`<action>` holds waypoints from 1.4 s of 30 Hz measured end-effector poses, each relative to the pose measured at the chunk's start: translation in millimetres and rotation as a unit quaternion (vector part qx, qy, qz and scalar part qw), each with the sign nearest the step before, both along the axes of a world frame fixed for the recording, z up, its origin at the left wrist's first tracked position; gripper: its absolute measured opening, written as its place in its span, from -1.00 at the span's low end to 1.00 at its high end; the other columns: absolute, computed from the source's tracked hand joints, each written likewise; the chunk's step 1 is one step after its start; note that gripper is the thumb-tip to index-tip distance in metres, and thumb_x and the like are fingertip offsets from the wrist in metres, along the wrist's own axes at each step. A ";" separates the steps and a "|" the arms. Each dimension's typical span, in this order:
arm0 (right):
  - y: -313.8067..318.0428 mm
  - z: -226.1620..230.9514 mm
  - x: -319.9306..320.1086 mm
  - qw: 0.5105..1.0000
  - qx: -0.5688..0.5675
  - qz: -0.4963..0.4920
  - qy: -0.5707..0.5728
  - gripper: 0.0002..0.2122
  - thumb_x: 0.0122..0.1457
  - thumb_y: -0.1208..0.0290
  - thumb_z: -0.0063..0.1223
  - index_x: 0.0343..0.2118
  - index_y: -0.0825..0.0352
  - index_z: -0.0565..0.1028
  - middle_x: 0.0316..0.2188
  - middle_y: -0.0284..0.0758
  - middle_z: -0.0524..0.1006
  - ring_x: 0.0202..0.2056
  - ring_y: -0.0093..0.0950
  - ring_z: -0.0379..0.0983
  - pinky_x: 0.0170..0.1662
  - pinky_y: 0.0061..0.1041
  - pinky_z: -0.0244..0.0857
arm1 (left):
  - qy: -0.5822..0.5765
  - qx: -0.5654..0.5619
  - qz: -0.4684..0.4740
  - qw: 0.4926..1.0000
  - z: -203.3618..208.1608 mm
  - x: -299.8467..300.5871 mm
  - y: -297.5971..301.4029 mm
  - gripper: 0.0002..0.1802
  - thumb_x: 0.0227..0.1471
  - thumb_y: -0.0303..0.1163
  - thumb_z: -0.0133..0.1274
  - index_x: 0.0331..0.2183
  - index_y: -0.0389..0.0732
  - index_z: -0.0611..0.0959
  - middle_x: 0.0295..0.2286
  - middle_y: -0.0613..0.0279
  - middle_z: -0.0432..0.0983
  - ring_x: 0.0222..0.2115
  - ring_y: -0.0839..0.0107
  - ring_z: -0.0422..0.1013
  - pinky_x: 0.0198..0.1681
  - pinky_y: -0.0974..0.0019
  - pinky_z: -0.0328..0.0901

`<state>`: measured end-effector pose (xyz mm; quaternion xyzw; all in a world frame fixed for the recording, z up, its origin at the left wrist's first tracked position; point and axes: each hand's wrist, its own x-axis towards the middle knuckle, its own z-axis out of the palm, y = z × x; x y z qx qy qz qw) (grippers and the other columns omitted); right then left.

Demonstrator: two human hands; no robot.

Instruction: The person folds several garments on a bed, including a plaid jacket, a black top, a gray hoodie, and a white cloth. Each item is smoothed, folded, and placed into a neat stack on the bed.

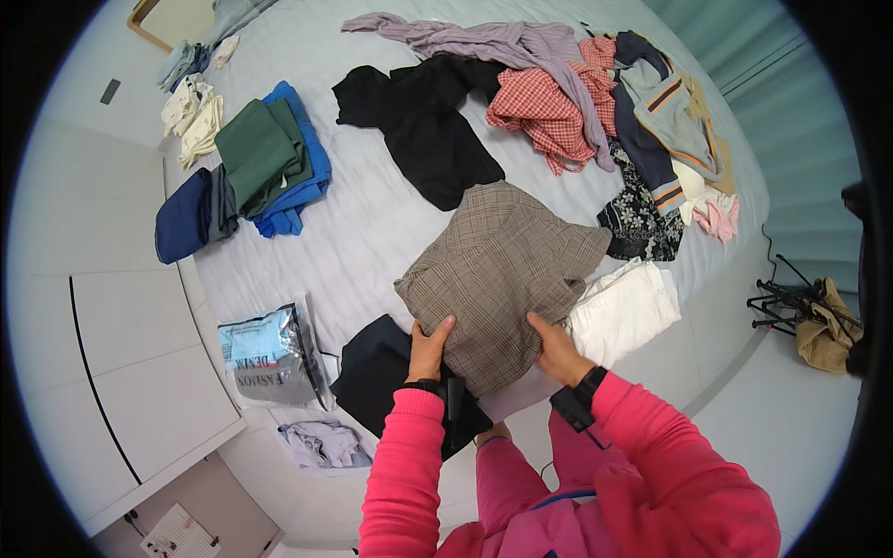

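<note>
A brown plaid garment (502, 270) lies spread over the near edge of the bed, its exact kind unclear from its folds. At its lower left side my left hand (428, 352) grips the cloth, thumb on top and the other fingers partly hidden. My right hand (558, 353) pinches its lower right side in the same way. Beneath my left wrist lies a folded black garment (367, 367). Folded white trousers (625, 312) rest just right of my right hand. Beyond the plaid cloth is a black top (419, 130), laid out loosely.
Folded green (260, 153) and navy clothes (183, 216) are stacked at the left. A clear plastic garment bag (270, 358) lies nearer. Red checked cloth (549, 112), a grey-navy garment (665, 112) and black floral cloth (642, 209) are heaped right. A folding stool (819, 325) stands beyond.
</note>
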<state>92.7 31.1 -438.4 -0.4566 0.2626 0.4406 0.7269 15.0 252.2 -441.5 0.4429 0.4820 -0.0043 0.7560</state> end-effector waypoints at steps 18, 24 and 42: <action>70.1 -9.5 80.7 0.473 -0.361 0.517 -0.616 -0.33 0.15 -0.10 -0.16 0.25 0.18 0.06 0.26 -0.13 0.00 0.30 -0.16 -0.24 0.26 0.04 -0.43 | -0.039 0.125 0.042 0.991 27.4 5.7 -8.6 -0.57 -0.05 -0.49 0.15 -0.10 -0.39 0.45 -0.21 0.10 0.50 -0.23 0.34 0.42 -0.10 0.31 0.28; 75.7 -5.6 83.5 0.589 -0.265 0.370 -0.667 -0.38 0.15 0.09 -0.05 0.23 0.19 0.09 0.24 -0.12 0.03 0.27 -0.14 -0.13 0.26 -0.01 -0.32 | 0.003 0.205 0.030 0.978 54.9 7.5 -21.9 -0.51 -0.05 -0.49 0.15 -0.07 -0.39 0.39 -0.19 0.07 0.47 -0.22 0.33 0.40 -0.09 0.33 0.27; 32.0 14.5 100.0 0.975 0.178 0.034 0.125 -0.34 0.25 -0.10 -0.34 0.26 0.30 0.01 0.25 -0.25 0.07 0.25 -0.44 -0.04 0.28 -0.44 -0.21 | -0.040 0.324 -0.154 0.933 93.0 105.2 -91.7 -0.25 -0.13 -0.53 0.19 0.05 -0.27 0.15 -0.56 0.38 0.16 -0.52 0.54 0.15 -0.42 0.47 0.14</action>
